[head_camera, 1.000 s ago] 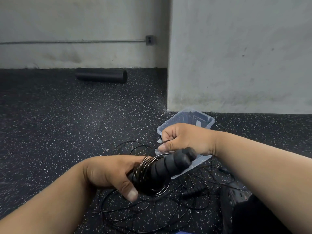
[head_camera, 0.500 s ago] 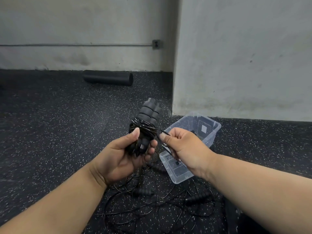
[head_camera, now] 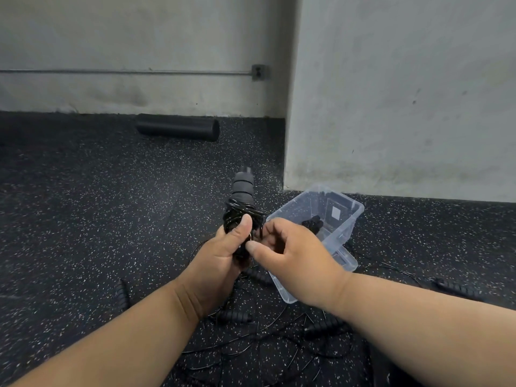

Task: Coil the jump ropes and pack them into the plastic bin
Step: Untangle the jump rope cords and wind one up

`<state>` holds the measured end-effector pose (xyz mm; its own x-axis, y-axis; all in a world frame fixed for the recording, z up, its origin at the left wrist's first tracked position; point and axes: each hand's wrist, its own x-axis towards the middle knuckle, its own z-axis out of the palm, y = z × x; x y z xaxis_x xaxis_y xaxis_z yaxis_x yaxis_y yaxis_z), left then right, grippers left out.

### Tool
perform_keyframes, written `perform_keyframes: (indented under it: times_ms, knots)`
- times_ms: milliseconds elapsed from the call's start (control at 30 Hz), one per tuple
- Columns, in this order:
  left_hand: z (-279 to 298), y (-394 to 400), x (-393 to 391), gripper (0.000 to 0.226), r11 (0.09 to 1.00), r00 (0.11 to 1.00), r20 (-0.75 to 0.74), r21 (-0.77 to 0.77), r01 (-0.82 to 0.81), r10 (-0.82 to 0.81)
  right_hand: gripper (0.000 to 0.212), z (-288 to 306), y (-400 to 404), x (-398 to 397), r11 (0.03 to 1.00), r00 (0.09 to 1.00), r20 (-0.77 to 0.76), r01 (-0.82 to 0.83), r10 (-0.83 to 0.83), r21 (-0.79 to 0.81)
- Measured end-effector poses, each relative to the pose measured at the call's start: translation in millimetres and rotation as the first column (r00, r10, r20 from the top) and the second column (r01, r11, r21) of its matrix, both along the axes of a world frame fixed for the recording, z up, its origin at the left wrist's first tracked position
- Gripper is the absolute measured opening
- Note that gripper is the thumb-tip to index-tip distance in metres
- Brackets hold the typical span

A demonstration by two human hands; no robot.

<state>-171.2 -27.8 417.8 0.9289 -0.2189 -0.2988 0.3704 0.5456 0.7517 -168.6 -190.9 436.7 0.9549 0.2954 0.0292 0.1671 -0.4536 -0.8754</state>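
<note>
From my seat I take in the speckled rubber floor (head_camera: 83, 219) first, with a black foam roller (head_camera: 178, 130) lying by the far wall and the clear plastic bin (head_camera: 344, 227) sitting just right of my hands, one bundled rope (head_camera: 314, 223) already inside it. More ropes lie in a loose tangle (head_camera: 279, 339) on the floor below my forearms, touching the bin's near corner, so I judge the packing is only partly done. The job in hand is finishing the bundle (head_camera: 240, 216): its foam handles stand nearly upright, cord wound around their middle. My left hand (head_camera: 220, 261) grips the lower part firmly, thumb pressed over the wraps. My right hand (head_camera: 290, 252) is curled in close beside that thumb, fingertips pinching at what looks like the cord's tail, though the cord itself is mostly hidden there. To do this well I would keep the left thumb pinning the turns so nothing slackens, tuck the tail under a tight wrap, and only then drop the bundle beside the other in the bin. Letting go early risks the coils springing loose.
</note>
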Motion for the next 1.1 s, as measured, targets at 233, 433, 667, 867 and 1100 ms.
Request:
perform_keyframes:
  times_ms: [233, 433, 667, 867, 1100]
  knots:
    - [-3.0, -4.8, -3.0, 0.081, 0.993, 0.999, 0.043, 0.119, 0.001, -0.006, 0.020, -0.3, -0.2, 6.1, 1.000, 0.999, 0.035, 0.025, -0.026, 0.011]
    - [-1.4, 4.5, -5.9, 0.080, 0.975, 0.993, 0.106, 0.223, 0.020, -0.044, 0.014, 5.9, -8.8, 12.9, 0.980, 0.987, 0.148, -0.028, 0.058, -0.198]
    - [3.9, 12.4, -4.2, 0.079, 0.969, 0.995, 0.097, 0.246, -0.028, 0.004, 0.016, 8.7, -17.8, 20.9, 0.980, 0.976, -0.085, -0.198, 0.199, 0.014]
    - [6.8, 17.0, -2.9, 0.059, 0.977, 0.978, 0.160, 0.188, 0.100, -0.131, 0.018, 5.6, -24.6, 34.5, 0.917, 0.868, -0.401, -0.137, 0.293, 0.375]
    - [7.4, 10.5, -12.2, 0.064, 0.929, 0.990, 0.038, 0.351, 0.117, -0.139, 0.030, -9.2, -26.1, 50.6, 0.937, 0.868, -0.496, 0.189, -0.019, 0.294]
